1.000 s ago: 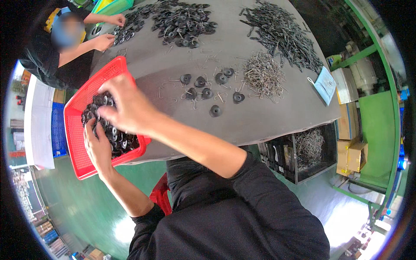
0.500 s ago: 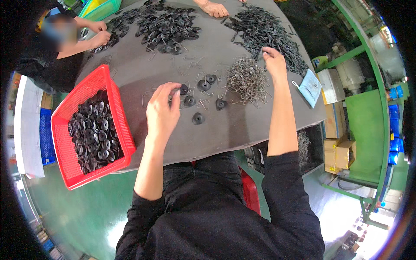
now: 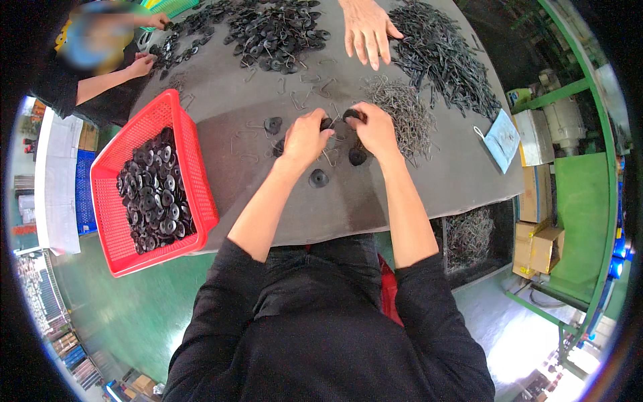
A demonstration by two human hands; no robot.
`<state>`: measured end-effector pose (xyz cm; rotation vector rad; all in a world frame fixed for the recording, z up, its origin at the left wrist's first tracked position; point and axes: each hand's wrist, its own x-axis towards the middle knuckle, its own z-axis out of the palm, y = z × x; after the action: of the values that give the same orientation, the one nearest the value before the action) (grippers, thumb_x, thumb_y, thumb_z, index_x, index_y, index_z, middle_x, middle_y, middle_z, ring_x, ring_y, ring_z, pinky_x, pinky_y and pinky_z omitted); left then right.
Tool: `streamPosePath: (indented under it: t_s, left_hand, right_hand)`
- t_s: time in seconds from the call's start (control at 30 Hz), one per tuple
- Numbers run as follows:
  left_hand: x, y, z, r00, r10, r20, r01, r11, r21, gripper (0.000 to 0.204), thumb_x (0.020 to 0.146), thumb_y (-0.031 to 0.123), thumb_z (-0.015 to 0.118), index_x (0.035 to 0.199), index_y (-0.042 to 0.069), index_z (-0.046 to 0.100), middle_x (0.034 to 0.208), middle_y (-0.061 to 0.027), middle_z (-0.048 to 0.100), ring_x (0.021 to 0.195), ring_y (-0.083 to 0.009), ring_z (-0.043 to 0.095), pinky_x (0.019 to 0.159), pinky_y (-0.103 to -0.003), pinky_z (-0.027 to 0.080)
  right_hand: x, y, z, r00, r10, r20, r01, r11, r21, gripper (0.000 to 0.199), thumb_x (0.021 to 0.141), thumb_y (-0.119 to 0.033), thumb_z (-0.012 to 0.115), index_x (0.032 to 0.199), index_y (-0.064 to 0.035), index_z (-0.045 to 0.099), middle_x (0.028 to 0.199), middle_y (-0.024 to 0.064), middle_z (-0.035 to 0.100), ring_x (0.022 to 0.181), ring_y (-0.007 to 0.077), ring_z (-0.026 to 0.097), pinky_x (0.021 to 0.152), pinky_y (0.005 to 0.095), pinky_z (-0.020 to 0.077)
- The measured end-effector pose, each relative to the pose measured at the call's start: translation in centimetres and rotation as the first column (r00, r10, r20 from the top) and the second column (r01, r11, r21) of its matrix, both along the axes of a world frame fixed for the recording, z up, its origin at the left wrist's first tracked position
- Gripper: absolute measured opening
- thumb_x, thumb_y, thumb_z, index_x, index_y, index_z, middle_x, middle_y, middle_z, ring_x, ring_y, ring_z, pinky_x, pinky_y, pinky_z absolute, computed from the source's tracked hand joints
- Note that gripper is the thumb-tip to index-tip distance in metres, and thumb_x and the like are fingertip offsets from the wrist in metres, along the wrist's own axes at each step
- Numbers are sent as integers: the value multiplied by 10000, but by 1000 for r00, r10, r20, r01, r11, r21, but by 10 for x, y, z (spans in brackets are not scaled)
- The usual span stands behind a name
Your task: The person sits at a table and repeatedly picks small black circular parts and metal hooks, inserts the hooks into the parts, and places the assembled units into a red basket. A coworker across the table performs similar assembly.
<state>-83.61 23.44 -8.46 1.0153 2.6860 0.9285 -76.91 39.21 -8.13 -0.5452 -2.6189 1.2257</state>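
Both my hands are close together over the middle of the grey table. My left hand (image 3: 305,141) pinches a black rubber disc (image 3: 327,124) at its fingertips. Just right of it, my right hand (image 3: 376,132) has its fingers curled on another black disc (image 3: 352,115); anything else in that grip is hidden. Around my hands lie loose discs, one of them a black disc (image 3: 318,177) nearer to me, and a few bent wire hooks. A heap of metal wire hooks (image 3: 407,124) sits right beside my right hand.
A red basket (image 3: 207,181) of black discs stands at the left. Farther back are a pile of discs with hooks (image 3: 274,37) and a pile of black strips (image 3: 445,63). A co-worker's hand (image 3: 367,33) reaches in; another person works at far left. A blue mask (image 3: 501,142) lies right.
My right hand has come from the black strips to the table's middle, beside my left hand, which has shifted right. The co-worker's hand opposite has reached farther in, with its fingers spread.
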Motion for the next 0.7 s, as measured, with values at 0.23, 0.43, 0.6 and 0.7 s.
streamPosePath:
  t_s: [0.23, 0.43, 0.6, 0.7]
  left_hand:
    - [-7, -29, 36, 851, -27, 525, -110, 967, 229, 228, 786, 143, 662, 945, -15, 621, 692, -52, 621, 582, -81, 571, 557, -239, 458]
    - [-14, -41, 31, 752, 0, 659, -337, 859, 384, 189, 837, 139, 627, 954, -8, 608, 680, 2, 582, 581, -48, 520, 533, -191, 432]
    - [-15, -48, 25, 587, -105, 802, -475, 758, 447, 198, 851, 187, 623, 973, 32, 597, 751, -8, 593, 614, -67, 552, 549, -200, 459]
    - [-17, -56, 16, 428, -177, 886, -682, 580, 445, 210, 870, 221, 600, 974, 40, 579, 793, -19, 591, 650, -112, 572, 561, -243, 483]
  right_hand:
    - [6, -13, 12, 978, 91, -188, -178, 834, -522, 223, 750, -141, 686, 943, -50, 619, 684, -38, 486, 599, 73, 476, 547, 218, 399]
    - [-7, -42, 28, 978, 206, -31, -209, 969, -132, 274, 693, -200, 726, 916, -55, 664, 676, 87, 594, 616, 174, 557, 584, 315, 434]
    - [-4, -64, 32, 998, 43, -35, -48, 990, -133, 198, 725, -205, 702, 791, -22, 663, 745, 120, 655, 697, 265, 629, 628, 351, 461]
    - [-11, -65, 25, 980, -28, -196, -21, 970, -244, 220, 741, -229, 696, 836, -34, 656, 755, 109, 658, 713, 292, 631, 645, 360, 475]
